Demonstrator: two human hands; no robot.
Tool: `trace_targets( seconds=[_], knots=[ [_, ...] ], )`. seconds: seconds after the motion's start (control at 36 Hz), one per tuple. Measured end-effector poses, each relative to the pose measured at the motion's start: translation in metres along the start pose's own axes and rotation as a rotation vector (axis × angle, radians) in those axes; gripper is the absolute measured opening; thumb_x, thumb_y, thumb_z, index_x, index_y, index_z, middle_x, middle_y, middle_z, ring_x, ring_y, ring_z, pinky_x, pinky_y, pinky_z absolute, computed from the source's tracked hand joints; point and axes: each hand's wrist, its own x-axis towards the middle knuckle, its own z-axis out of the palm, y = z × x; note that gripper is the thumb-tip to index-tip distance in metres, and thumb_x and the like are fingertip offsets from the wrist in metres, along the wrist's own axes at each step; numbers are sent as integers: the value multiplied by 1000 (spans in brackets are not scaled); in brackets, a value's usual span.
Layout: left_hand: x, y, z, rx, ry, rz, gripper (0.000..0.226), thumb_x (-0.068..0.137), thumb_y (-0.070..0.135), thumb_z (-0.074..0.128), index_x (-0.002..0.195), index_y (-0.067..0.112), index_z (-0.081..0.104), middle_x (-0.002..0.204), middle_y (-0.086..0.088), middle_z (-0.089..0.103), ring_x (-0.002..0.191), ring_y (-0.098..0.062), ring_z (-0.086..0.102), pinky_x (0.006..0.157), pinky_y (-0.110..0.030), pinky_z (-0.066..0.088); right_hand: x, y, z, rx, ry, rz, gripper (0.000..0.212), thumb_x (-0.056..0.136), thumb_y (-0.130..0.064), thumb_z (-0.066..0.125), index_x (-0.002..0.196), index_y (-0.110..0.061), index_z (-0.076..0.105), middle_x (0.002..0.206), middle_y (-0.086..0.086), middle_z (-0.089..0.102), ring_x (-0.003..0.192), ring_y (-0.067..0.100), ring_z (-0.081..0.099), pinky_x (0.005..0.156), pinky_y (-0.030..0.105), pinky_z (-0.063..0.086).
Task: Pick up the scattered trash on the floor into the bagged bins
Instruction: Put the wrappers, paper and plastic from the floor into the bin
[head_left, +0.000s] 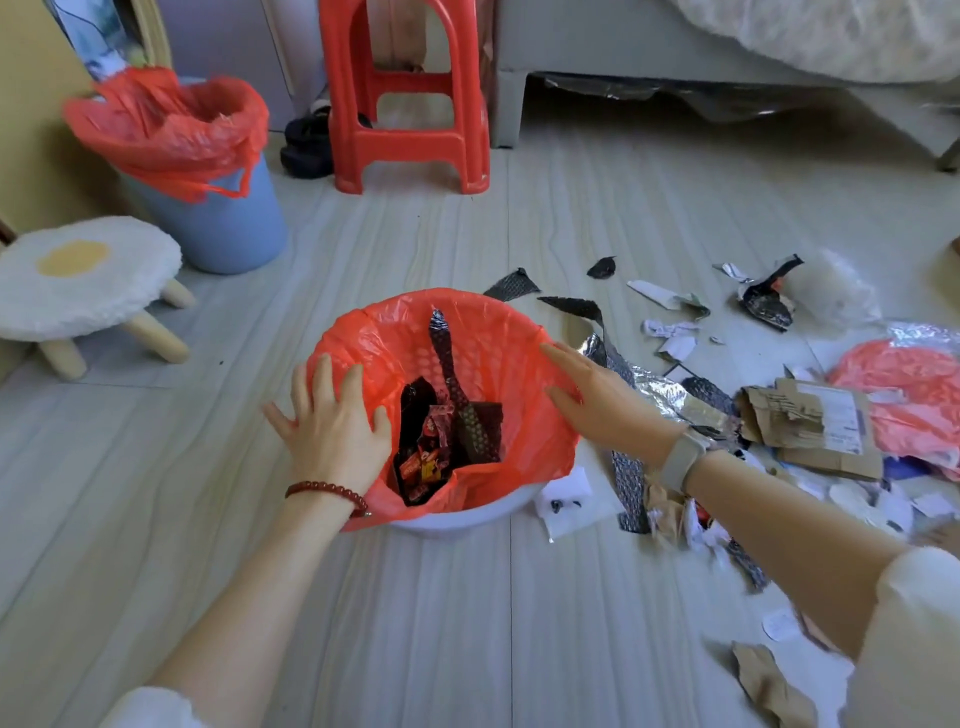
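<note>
Red-bagged bin (519, 364) upright | black strip (448, 364) points far-near | left hand (332, 431), right hand (597, 400) splayed on rim, empty

White sleeves (914, 623) are pushed up both forearms; a dark red bead bracelet (327, 491) circles the left wrist, a pale-strapped watch (684, 457) the right.

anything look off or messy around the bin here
Yes. Torn trash is strewn over the floor right of the near bin: ripped cardboard, crumpled foil, black wrapper scraps and paper bits. One long black strip stands up inside the red bag instead of lying flat.
</note>
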Motion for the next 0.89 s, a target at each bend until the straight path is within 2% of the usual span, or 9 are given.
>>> trace_targets(
  seconds=[0.11, 0.28, 0.42, 0.53, 0.64, 0.69, 0.75, 0.81, 0.89],
  knots=[
    [-8, 51, -4, -23, 80, 174, 44, 84, 22, 55, 126, 14, 52, 144, -12, 37, 139, -34, 20, 105, -67, 7, -23, 28, -8, 114, 85, 61, 42, 96, -19, 43, 138, -19, 40, 135, 6, 50, 113, 25, 55, 97, 37, 44],
    [-48, 154, 26, -135, 165, 647, 37, 77, 25, 43, 106, 16, 63, 121, -8, 59, 121, -28, 47, 100, -55, 32, -58, 103, -14, -16, 43, 225, 38, 94, -11, 42, 132, -12, 48, 129, 9, 56, 107, 24, 59, 91, 31, 46],
    [-85, 196, 87, -174, 10, 877, 34, 73, 18, 46, 101, 15, 64, 113, -6, 62, 113, -24, 55, 92, -39, 35, -89, 163, 17, -154, -117, 245, 34, 95, -16, 41, 129, -16, 50, 123, 6, 55, 95, 22, 59, 63, 21, 40],
    [-94, 195, 136, -23, -132, 870, 33, 60, 17, 65, 93, 17, 64, 103, -3, 64, 102, -20, 55, 83, -35, 33, -104, 206, 60, -325, -163, 100, 41, 89, -15, 46, 129, -17, 50, 132, 10, 50, 118, 28, 48, 91, 31, 39],
    [-87, 190, 161, 127, -271, 758, 36, 54, 20, 61, 89, 18, 68, 95, -1, 67, 88, -19, 66, 69, -33, 52, -106, 224, 101, -346, -373, 53, 61, 89, -22, 48, 145, -24, 24, 155, 5, 12, 141, 26, 15, 107, 41, 29],
    [-82, 191, 167, 192, -339, 723, 37, 52, 21, 60, 88, 18, 69, 94, -2, 68, 85, -20, 68, 63, -33, 53, -112, 230, 119, -341, -360, 63, 62, 85, -21, 56, 142, -22, 32, 153, 11, 19, 138, 32, 22, 102, 46, 35],
    [-78, 194, 173, 215, -396, 696, 36, 55, 18, 59, 89, 14, 69, 96, -7, 68, 87, -25, 68, 62, -37, 54, -118, 236, 132, -289, -263, 58, 51, 70, -12, 71, 119, -15, 58, 134, 18, 47, 118, 39, 48, 79, 48, 53],
    [-79, 201, 177, 154, -487, 651, 37, 71, 9, 56, 107, 9, 64, 114, -13, 61, 106, -31, 59, 79, -44, 49, -124, 245, 140, -225, -148, 33, 28, 64, -7, 76, 90, -9, 65, 112, 16, 60, 96, 39, 57, 54, 45, 55],
    [-81, 210, 183, 207, -629, 633, 42, 91, 14, 44, 133, 13, 42, 140, -8, 38, 129, -26, 35, 99, -39, 33, -136, 246, 139, -25, 0, 14, 14, 67, -4, 71, 78, -4, 63, 88, 15, 63, 80, 38, 59, 46, 44, 51]
  ],
)
